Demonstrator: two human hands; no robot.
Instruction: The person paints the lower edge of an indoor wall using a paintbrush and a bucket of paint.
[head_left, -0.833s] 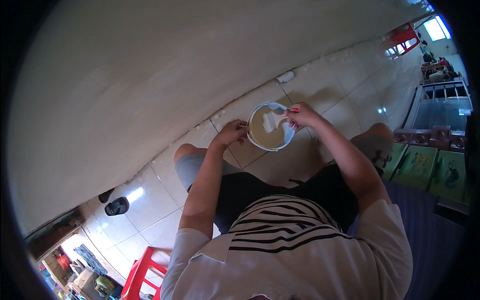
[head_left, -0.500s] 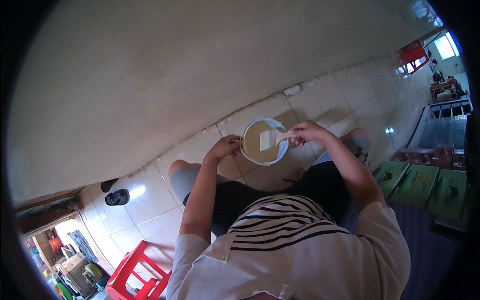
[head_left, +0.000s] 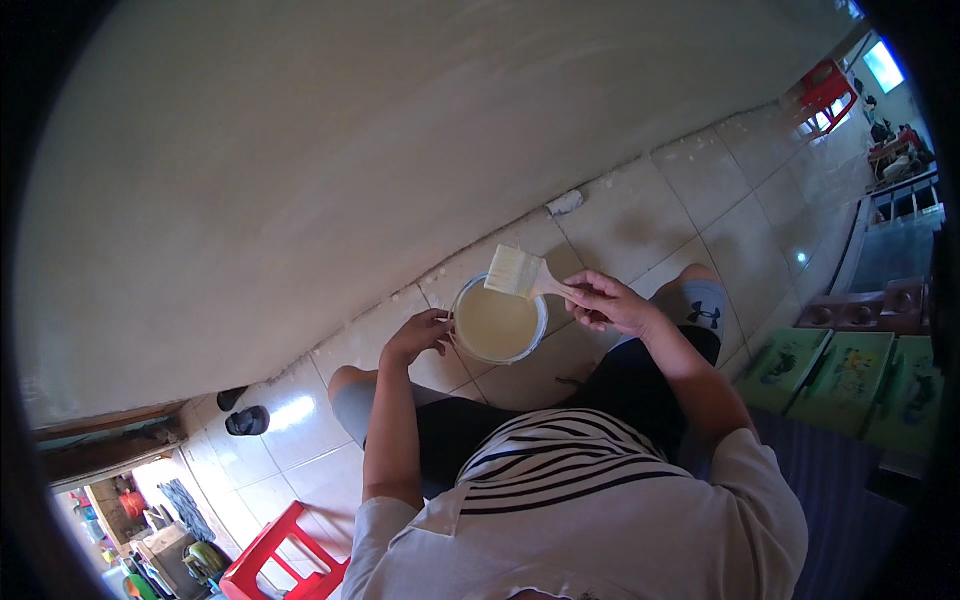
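The brush [head_left: 528,278] was cream in the bristles and pale wood-toned along the handle; the bucket [head_left: 543,326] was whitish with a bluish tinge, its liquid [head_left: 494,325] pale yellow-beige. The shirt [head_left: 610,530] was off-white, banded with black stripes; the shorts [head_left: 625,380] were black and grey, the stool [head_left: 268,552] red. The green panels [head_left: 848,372] bore dark and yellowish motifs, the wall [head_left: 300,200] was plain grey-beige, and the floor tiles [head_left: 640,215] were pale beige.

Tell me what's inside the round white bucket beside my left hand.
Pale cream liquid shows inside the round white bucket. The flat, wooden-handled paintbrush in your right hand hides part of the far rim. The bottom, and anything submerged, is hidden by the liquid.
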